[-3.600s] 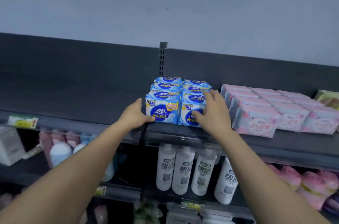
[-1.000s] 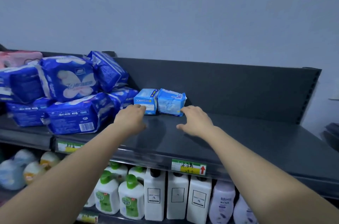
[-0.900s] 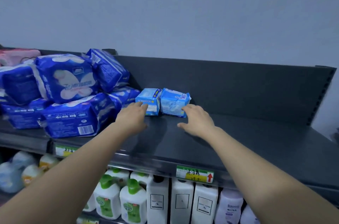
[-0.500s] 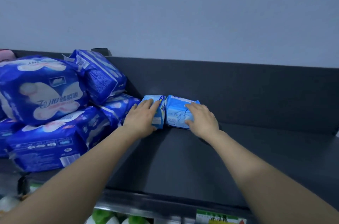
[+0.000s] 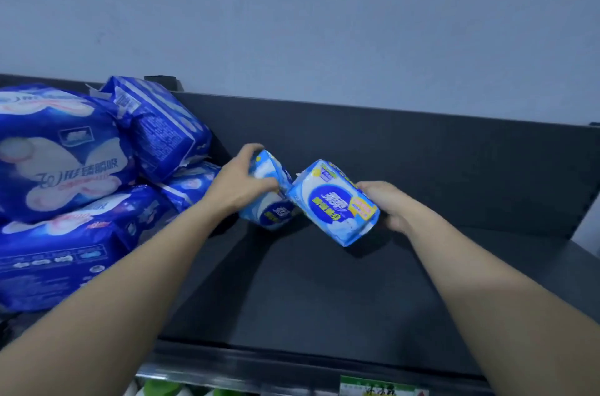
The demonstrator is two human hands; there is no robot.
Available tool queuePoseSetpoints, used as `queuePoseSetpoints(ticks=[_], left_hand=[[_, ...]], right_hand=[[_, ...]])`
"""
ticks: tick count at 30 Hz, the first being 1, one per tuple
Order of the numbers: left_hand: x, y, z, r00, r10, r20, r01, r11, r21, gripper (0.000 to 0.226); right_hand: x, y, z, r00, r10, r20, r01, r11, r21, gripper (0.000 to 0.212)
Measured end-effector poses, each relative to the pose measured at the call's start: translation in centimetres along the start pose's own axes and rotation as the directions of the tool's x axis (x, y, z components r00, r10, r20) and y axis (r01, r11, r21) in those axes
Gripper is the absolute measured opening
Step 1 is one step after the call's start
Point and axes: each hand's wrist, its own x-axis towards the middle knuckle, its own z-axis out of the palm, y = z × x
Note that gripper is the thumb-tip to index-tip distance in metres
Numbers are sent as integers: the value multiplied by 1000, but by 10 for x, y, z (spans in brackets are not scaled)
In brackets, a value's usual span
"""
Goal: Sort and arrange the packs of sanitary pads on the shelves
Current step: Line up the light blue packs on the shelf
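Two small light-blue packs of sanitary pads are lifted off the dark top shelf [image 5: 324, 291]. My left hand [image 5: 238, 183] grips the left light-blue pack [image 5: 271, 201] from its left side, tilted with its front facing down toward me. My right hand [image 5: 391, 205] holds the right light-blue pack [image 5: 334, 204] from its right end, its printed front turned toward me. The two packs touch at their upper corners.
A loose pile of large dark-blue pad packs [image 5: 71, 175] fills the shelf's left part, close to my left forearm. The shelf's dark back panel [image 5: 422, 149] runs behind my hands. A price label [image 5: 380, 387] and bottle tops show below the front edge.
Both hands have closed on the two small blue packs that stood at the back of the shelf, lifted them and turned their fronts toward me. The view has moved closer.
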Motion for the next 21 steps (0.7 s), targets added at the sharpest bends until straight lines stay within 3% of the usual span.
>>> queuePoseSetpoints(ticks=[2,3,6,8,11,13,16,17,19,21], left_hand=[[-2,2,-7,985,-107,138,131,975,-181,75],[-6,1,-9,973,-136,184,175,961,-214,70],[-14,-2,-8,967,-195,166,229,947,-224,61],[-14,-1,-5,976,-186,110,199,973,-115,60],[-19,4,3,984,-141,111,143,990,-7,55],[-22,6,7,977,-144,154,138,989,49,75],[-23,4,9,985,-128,112,118,988,98,88],[-22,2,9,989,-131,69,126,990,70,85],[-23,0,9,990,-141,-27,141,990,-1,82],[-25,-2,9,984,-151,-89,148,988,-42,80]], right_hand=[[-7,7,-5,991,114,71,-113,993,-13,14],[-10,11,-5,992,119,35,-118,992,-42,16],[-14,23,-2,968,-60,-244,35,994,-102,26],[-18,24,0,949,-169,-267,136,981,-139,23],[-40,11,5,966,-244,-82,222,951,-216,43],[-53,3,5,981,-161,105,185,940,-286,59],[-61,5,-1,878,21,479,101,969,-227,80],[-60,8,-5,813,44,580,87,977,-195,81],[-68,9,-9,744,50,666,123,970,-210,60],[-74,9,-3,772,26,636,196,941,-277,45]])
